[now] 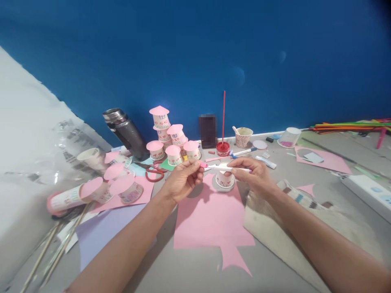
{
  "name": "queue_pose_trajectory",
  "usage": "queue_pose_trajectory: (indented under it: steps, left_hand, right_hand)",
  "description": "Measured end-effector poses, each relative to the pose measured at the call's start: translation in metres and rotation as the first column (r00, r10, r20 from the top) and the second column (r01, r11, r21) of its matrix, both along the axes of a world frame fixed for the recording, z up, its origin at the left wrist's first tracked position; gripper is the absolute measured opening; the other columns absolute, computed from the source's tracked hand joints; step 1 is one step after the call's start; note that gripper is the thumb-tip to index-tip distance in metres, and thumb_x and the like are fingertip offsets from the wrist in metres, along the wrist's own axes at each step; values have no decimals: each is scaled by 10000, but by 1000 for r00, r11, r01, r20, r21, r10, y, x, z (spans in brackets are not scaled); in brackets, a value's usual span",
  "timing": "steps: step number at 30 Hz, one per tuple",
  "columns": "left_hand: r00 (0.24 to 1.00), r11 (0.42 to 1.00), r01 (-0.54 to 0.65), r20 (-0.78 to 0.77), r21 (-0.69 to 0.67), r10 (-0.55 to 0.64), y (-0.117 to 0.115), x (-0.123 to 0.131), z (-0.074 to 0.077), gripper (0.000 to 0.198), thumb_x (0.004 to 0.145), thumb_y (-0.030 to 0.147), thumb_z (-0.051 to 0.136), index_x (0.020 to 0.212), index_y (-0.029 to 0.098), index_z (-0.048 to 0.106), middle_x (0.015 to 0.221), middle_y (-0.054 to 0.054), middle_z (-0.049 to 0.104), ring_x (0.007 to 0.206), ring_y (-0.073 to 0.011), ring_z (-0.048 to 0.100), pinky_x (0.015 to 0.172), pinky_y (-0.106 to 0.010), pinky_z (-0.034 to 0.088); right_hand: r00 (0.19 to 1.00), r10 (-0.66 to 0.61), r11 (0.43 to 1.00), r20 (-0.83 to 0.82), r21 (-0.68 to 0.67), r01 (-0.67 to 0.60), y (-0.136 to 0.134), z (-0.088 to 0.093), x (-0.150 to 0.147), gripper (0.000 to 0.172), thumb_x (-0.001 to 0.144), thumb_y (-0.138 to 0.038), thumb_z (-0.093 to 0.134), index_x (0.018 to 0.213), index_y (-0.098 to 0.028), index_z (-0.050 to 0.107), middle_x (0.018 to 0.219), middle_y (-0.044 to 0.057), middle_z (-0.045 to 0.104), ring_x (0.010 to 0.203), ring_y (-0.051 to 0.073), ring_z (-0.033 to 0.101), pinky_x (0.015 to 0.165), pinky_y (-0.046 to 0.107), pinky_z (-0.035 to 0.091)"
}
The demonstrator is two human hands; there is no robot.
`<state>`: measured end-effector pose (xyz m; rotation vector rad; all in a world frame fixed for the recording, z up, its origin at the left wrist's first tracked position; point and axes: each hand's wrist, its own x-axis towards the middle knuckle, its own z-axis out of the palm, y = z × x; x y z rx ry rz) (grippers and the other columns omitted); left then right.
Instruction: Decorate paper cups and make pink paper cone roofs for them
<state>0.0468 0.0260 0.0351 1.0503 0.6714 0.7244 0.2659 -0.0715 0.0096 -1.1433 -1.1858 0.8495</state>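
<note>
My left hand (184, 180) pinches the pink marker cap (203, 165) between thumb and fingers. Level with it, my right hand (257, 173) grips a white felt-tip marker (221, 167), its tip pointing left at the cap. Whether the tip touches the cap is too small to tell. Just below the marker, a small white paper cup (225, 182) with red and green drawings stands upside down, partly hidden by the pen and my fingers. Under and in front of it lies a cut sheet of pink paper (210, 226).
Decorated cups with pink paper roofs (159, 118) are stacked behind my left hand; more lie tipped at left (122, 187). Red-handled scissors (154, 175), a dark flask (130, 136), a red pot with a stick (222, 149) and a cloth (275, 228) surround the work area.
</note>
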Motion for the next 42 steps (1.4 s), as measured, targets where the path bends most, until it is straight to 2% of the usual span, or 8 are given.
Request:
queue_pose_trajectory:
  steps: [4,14,25,32,34,38,40,42]
  left_hand:
    - [1000,1000,-11,0,1,11,-4,1,-1,374,663,357,954,826,120,715,706,-23,701,559,-84,621,489,-172,480]
    - [976,959,-20,-201,281,80,-9,-1,-1,172,839,297,798,876,129,796,705,-43,754,543,-116,683,516,-205,529]
    - [970,940,-132,-152,314,187,-25,3,-1,140,820,275,809,862,142,802,674,-42,760,530,-136,686,555,-245,576]
    - [972,917,-153,-114,369,208,-29,9,-4,198,824,301,807,926,132,791,726,-62,772,597,-168,713,566,-268,570]
    - [973,906,-152,-103,394,208,-29,11,-4,258,845,292,783,1052,140,759,763,-51,776,594,-154,705,568,-258,556]
    - [962,879,-202,-83,431,262,-23,10,-4,411,859,285,752,1242,180,643,861,-21,754,568,-129,676,531,-240,505]
    - [947,851,-242,-76,466,311,-20,8,-1,334,859,273,732,1175,191,657,893,-13,725,581,-128,670,533,-246,502]
    - [931,813,-248,-101,526,350,-19,5,3,211,863,253,709,1066,196,692,903,-15,709,626,-137,671,562,-253,513]
  right_hand:
    - [996,-30,1000,78,10,29,2,0,2,163,871,-348,748,934,-199,765,816,49,803,768,195,725,668,277,538]
    - [885,-26,995,465,101,-23,-1,3,3,140,898,-299,691,992,-227,765,988,54,793,839,211,730,687,290,548]
    - [977,43,993,208,-113,-20,-5,14,-18,120,864,-266,622,837,-226,732,754,6,739,595,145,606,568,261,510]
    - [957,80,992,280,-117,-48,-4,11,-7,143,894,-306,638,899,-229,759,794,10,740,690,166,652,626,272,503]
    - [935,28,998,355,-68,-4,-3,12,-1,156,908,-322,636,895,-232,762,802,12,738,715,170,651,653,280,491]
    - [907,-289,955,307,28,295,5,11,27,239,957,-366,546,995,-231,740,756,4,701,595,139,544,580,276,431]
    - [883,-329,936,334,-6,351,11,9,48,328,949,-364,517,1183,-224,698,850,26,746,624,152,568,577,276,447]
    - [811,-214,932,544,-135,336,15,7,68,351,934,-314,493,1207,-211,689,958,48,787,714,170,634,645,282,494]
